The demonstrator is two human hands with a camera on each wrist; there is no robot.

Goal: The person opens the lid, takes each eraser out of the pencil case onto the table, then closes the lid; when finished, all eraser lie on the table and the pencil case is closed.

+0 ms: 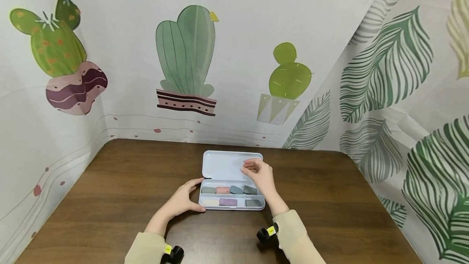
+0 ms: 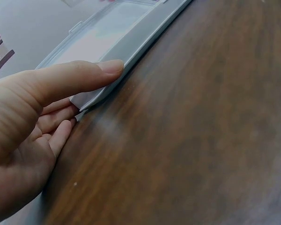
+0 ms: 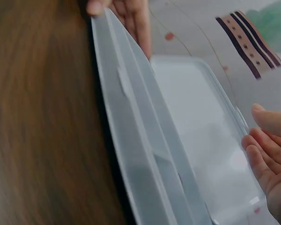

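A pale blue hinged case lies on the table with its lid raised at the back. Several small blocks sit in its compartments: a pink block, a purple block, a white one and grey ones. My left hand holds the case's left end, thumb at the front corner and fingers around the side. My right hand is in front of the lid's right part, fingers loosely bent with nothing between them. In the right wrist view its fingertips are right at the lid's rim.
The brown wooden table reaches back to a white cloth backdrop printed with cacti and leaves. Black wrist cameras sit on both sleeves, close over the tabletop.
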